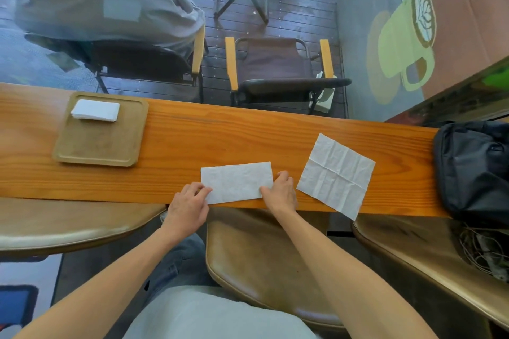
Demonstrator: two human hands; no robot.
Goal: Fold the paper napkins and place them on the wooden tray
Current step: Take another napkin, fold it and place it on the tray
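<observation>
A white paper napkin folded in half (237, 181) lies near the front edge of the long wooden counter (248, 132). My left hand (190, 205) pinches its lower left corner. My right hand (282, 191) pinches its right edge and lower right corner. To the right lies an unfolded, creased napkin (337, 173), its lower corner hanging over the counter's edge. The wooden tray (99, 151) sits at the left of the counter, with a small stack of folded napkins (95, 110) in its far left corner.
A black bag (476, 168) sits at the counter's right end. Brown padded stools (264, 264) stand below the front edge. Beyond the counter are folding chairs (278, 69), and a person in a grey shirt (104, 0) sits in the left one.
</observation>
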